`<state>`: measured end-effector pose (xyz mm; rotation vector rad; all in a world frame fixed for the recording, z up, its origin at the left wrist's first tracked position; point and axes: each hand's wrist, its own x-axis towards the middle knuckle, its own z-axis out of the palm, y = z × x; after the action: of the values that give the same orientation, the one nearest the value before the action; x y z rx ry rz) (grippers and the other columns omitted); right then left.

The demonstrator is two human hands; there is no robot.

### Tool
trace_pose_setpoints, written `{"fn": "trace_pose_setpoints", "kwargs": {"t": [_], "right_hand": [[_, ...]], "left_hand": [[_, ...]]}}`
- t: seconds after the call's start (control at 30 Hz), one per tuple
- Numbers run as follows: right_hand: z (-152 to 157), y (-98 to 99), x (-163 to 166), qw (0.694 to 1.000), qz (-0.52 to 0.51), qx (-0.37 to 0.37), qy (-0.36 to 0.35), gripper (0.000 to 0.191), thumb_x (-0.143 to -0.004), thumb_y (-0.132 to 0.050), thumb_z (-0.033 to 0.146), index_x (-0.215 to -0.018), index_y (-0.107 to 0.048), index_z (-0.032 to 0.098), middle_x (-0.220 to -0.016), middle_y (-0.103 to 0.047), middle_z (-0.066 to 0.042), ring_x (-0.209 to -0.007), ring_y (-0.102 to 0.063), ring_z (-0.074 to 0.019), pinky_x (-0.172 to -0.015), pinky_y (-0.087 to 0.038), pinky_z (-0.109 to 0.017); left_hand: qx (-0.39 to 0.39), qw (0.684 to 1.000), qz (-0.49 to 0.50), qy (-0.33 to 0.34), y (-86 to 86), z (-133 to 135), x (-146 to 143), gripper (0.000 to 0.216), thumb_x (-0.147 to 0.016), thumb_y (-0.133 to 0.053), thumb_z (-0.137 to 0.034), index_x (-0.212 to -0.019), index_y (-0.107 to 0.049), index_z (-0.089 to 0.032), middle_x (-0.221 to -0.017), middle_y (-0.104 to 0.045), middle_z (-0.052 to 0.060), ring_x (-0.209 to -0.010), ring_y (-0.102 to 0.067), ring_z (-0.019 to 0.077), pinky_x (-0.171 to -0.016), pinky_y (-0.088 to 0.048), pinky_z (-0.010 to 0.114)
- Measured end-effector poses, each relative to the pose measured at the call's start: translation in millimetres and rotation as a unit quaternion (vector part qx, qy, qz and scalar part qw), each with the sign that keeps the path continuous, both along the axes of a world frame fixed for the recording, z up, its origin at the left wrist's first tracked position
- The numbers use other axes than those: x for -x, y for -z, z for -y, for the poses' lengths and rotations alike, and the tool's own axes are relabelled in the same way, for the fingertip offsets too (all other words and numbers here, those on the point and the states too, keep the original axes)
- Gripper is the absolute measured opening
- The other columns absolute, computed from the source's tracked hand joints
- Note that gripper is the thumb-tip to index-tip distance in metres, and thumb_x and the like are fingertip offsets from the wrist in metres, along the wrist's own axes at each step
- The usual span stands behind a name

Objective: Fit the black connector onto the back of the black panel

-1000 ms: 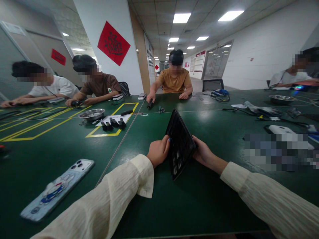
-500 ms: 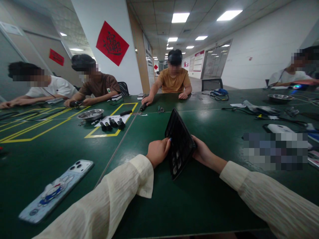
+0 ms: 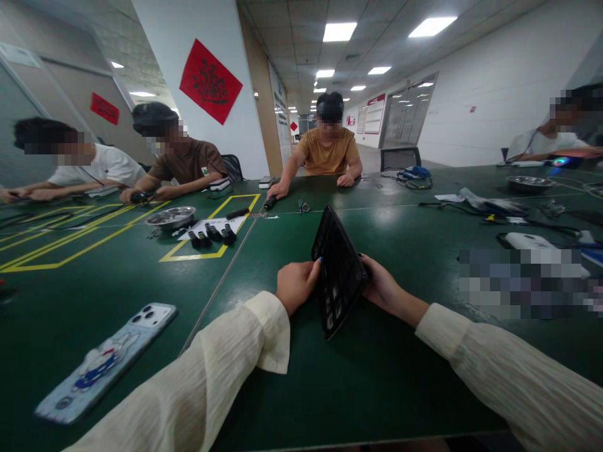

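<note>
A flat black tray-like panel [image 3: 337, 269] with small parts on its face stands tilted on edge on the green table [image 3: 377, 376], held between both hands. My left hand [image 3: 296, 285] is curled against its left side, fingertips on the face. Gripping the panel's right edge from behind is my right hand [image 3: 384, 289], its fingers partly hidden. Both arms wear cream sleeves.
A phone in a light-blue cartoon case [image 3: 106, 361] lies face down at the near left. A metal bowl [image 3: 171, 217], white paper and small black parts [image 3: 211, 235] sit inside yellow tape lines. Several people sit around the table; cables and a second bowl [image 3: 528, 182] lie at the right.
My hands and the black panel have hardly moved. The person in the orange shirt has slid a hand with a black object leftward along the table.
</note>
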<state>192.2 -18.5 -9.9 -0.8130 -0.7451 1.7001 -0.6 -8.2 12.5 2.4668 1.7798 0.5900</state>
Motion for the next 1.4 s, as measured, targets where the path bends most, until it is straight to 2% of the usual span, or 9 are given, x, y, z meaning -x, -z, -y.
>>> {"fn": "trace_pose_setpoints", "kwargs": {"t": [0.3, 0.53, 0.77, 1.13, 1.4], "right_hand": [[0, 0.1, 1, 1.000, 0.006, 0.004, 0.006, 0.011, -0.078, -0.051, 0.032, -0.085, -0.054, 0.024, -0.067, -0.058, 0.003, -0.057, -0.053, -0.0128, -0.051, -0.040, -0.025], [5, -6.7, 3, 0.999, 0.036, -0.009, 0.015, 0.013, -0.076, -0.051, 0.031, -0.088, -0.050, 0.026, -0.067, -0.055, 0.004, -0.055, -0.051, -0.0122, -0.044, -0.035, -0.022], [8, -8.2, 4, 0.998, 0.058, -0.020, 0.014, 0.018, -0.075, -0.051, 0.032, -0.093, -0.049, 0.028, -0.069, -0.054, 0.003, -0.054, -0.050, -0.0119, -0.040, -0.033, -0.021], [8, -8.1, 8, 0.996, 0.068, -0.015, 0.059, 0.022, -0.070, -0.051, 0.027, -0.092, -0.051, 0.026, -0.069, -0.054, 0.004, -0.055, -0.051, -0.0133, -0.044, -0.037, -0.024], [8, -6.2, 6, 0.996, 0.069, -0.023, 0.052, 0.019, -0.071, -0.054, 0.032, -0.089, -0.051, 0.026, -0.068, -0.054, 0.004, -0.054, -0.049, -0.0129, -0.044, -0.035, -0.024]], "left_hand": [[-0.027, 0.997, -0.064, -0.016, -6.8, 6, -3, 0.061, -0.092, -0.017, -0.050, -0.071, -0.066, -0.019, -0.066, -0.065, 0.007, -0.063, -0.058, 0.0174, -0.050, -0.019, 0.027], [-0.058, 0.992, -0.113, 0.000, -8.5, 7, -2, 0.061, -0.093, -0.013, -0.048, -0.076, -0.064, -0.019, -0.068, -0.065, 0.008, -0.063, -0.058, 0.0180, -0.051, -0.024, 0.026], [-0.077, 0.985, -0.150, 0.043, -12.6, 8, -1, 0.055, -0.094, -0.016, -0.042, -0.079, -0.062, -0.017, -0.067, -0.064, 0.009, -0.067, -0.059, 0.0186, -0.057, -0.031, 0.027], [-0.055, 0.990, -0.107, 0.066, -3.6, 5, 3, 0.052, -0.093, -0.014, -0.040, -0.078, -0.059, -0.017, -0.069, -0.063, 0.008, -0.062, -0.057, 0.0181, -0.054, -0.029, 0.028], [-0.026, 0.994, -0.048, 0.091, -0.5, 1, 4, 0.055, -0.093, -0.013, -0.040, -0.074, -0.059, -0.018, -0.065, -0.062, 0.006, -0.063, -0.057, 0.0173, -0.056, -0.030, 0.026]]}}
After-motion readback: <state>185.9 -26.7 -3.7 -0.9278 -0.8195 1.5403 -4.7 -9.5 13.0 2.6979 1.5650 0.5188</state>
